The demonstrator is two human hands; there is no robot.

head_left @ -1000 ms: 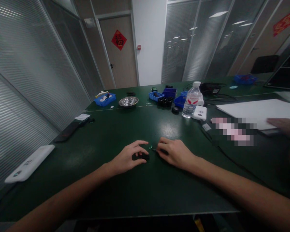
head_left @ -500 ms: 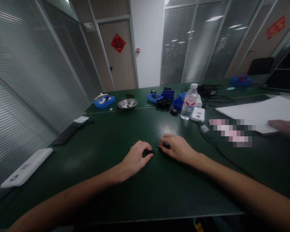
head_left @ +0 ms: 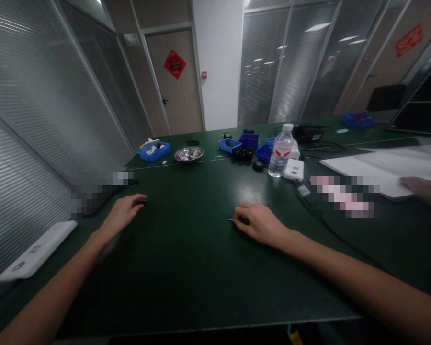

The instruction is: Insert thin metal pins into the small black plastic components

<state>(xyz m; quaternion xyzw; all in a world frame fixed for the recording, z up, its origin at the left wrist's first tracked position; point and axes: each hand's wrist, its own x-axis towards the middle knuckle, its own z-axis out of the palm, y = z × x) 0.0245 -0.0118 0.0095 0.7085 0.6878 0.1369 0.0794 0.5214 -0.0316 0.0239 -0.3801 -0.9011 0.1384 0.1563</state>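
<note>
At the left side of the green table, my left hand (head_left: 121, 213) is closed with its fingertips round a small black piece (head_left: 141, 203); most of the piece is hidden. My right hand (head_left: 256, 221) rests on the table near the middle, closed round a small tool with a dark handle (head_left: 243, 220) and a thin metal tip pointing left. The tool looks like a small screwdriver, though the fingers cover much of it. A wide gap of tabletop lies between the two hands.
Farther back are a metal bowl (head_left: 188, 155), a blue basket (head_left: 154, 151), several blue bins (head_left: 249, 140) and a water bottle (head_left: 280, 152). White power banks (head_left: 39, 249) lie at the left edge and by the bottle. Another person's hand (head_left: 422, 187) touches white sheets (head_left: 366, 170).
My left hand has moved left, away from my right hand, taking the black piece with it. My right hand has barely shifted. At the right, the white sheets are blurred by motion.
</note>
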